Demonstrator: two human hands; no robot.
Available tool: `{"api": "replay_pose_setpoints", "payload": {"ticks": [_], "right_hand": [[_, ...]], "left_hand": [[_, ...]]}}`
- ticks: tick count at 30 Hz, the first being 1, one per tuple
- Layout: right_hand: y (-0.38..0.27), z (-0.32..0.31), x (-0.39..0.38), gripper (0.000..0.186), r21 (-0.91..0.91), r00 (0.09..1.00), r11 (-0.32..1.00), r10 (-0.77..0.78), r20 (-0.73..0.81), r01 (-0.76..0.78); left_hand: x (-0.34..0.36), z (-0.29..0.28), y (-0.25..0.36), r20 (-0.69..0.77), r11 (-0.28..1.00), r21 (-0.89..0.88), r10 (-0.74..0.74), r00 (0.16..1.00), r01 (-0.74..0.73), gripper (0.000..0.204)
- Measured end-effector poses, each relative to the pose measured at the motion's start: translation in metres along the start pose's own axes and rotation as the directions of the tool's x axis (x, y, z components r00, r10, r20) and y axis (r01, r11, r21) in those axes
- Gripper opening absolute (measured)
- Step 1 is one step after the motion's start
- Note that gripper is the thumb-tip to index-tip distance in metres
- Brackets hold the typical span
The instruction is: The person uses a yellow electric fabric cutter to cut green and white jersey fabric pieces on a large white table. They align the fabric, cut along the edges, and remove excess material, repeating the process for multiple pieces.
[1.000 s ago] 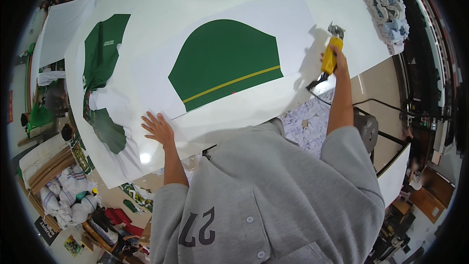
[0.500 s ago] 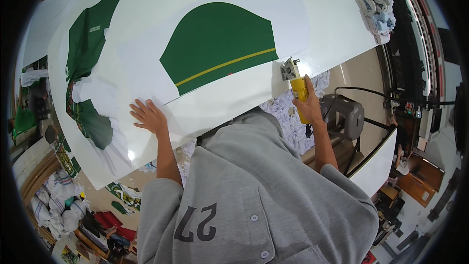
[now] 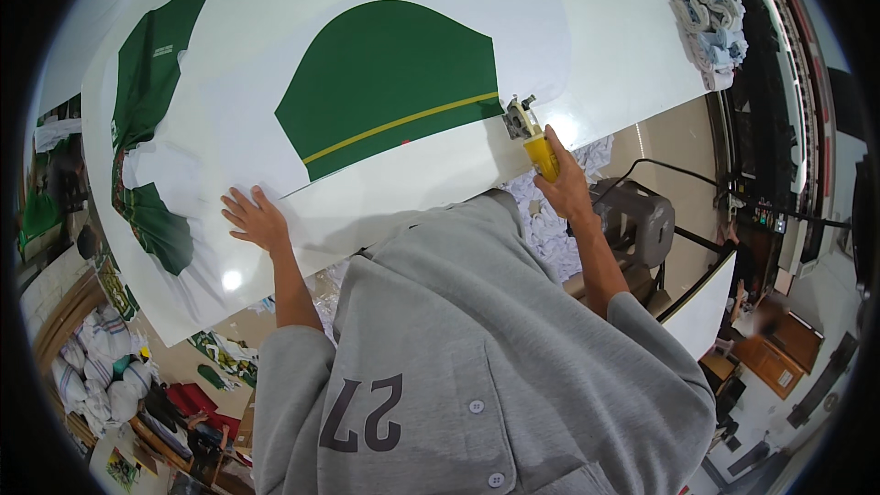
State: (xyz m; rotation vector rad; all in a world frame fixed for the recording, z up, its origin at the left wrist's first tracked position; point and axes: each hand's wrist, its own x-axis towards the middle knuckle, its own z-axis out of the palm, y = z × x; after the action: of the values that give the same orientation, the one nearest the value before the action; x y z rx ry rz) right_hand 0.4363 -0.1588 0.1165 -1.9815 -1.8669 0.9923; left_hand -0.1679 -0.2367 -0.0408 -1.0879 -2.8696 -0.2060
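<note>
A green fabric panel (image 3: 390, 64), curved along its far edge and crossed by a yellow stripe, lies flat on white cloth (image 3: 243, 124) on the white table (image 3: 385, 185). My right hand (image 3: 566, 181) is wrapped around the yellow handle of an electric fabric cutter (image 3: 543, 156). The cutter's metal head is at the panel's near right corner; whether the blade touches the fabric I cannot tell. Fingers spread, my left hand (image 3: 257, 220) rests flat by the near left corner of the white cloth, beside the panel.
Crumpled green and white fabric (image 3: 151, 82) lies at the table's left. Rolled cloth bundles (image 3: 706, 14) are stacked at the far right edge. White scraps (image 3: 547, 220) fill the space below the near edge, beside a grey plastic stool (image 3: 637, 220). A black cable runs on the right.
My right hand has carried the cutter left and slightly away from me, closer to the green panel's corner. My left hand stays flat on the surface. The whole view has shifted slightly.
</note>
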Motion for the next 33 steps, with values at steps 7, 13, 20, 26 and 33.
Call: {"api": "replay_pose_setpoints", "payload": {"ticks": [7,13,20,26,33], "right_hand": [[-0.002,-0.009,0.012,0.104,-0.017,0.998,1.000,0.000,0.059,0.001],[-0.001,-0.008,0.018,0.097,-0.023,0.999,0.999,-0.040,0.025,0.041],[-0.009,-0.003,0.033,0.098,0.003,0.997,0.997,-0.071,0.010,0.071],[-0.019,-0.001,0.037,0.101,-0.004,0.999,1.000,-0.029,0.021,0.029],[-0.028,0.007,0.041,0.100,-0.017,0.999,1.000,-0.022,-0.036,0.022]], "left_hand": [[-0.003,-0.001,-0.002,-0.014,0.999,-0.036,0.005,1.000,-0.005,0.075],[-0.002,-0.005,0.000,-0.003,0.998,-0.066,-0.005,1.000,0.005,0.076],[-0.001,-0.006,0.002,0.011,0.997,-0.077,-0.019,1.000,0.020,0.075],[-0.001,-0.008,0.004,0.013,0.996,-0.092,-0.021,1.000,0.022,0.076],[-0.002,-0.009,0.005,0.008,0.992,-0.128,-0.018,1.000,0.019,0.077]]}}
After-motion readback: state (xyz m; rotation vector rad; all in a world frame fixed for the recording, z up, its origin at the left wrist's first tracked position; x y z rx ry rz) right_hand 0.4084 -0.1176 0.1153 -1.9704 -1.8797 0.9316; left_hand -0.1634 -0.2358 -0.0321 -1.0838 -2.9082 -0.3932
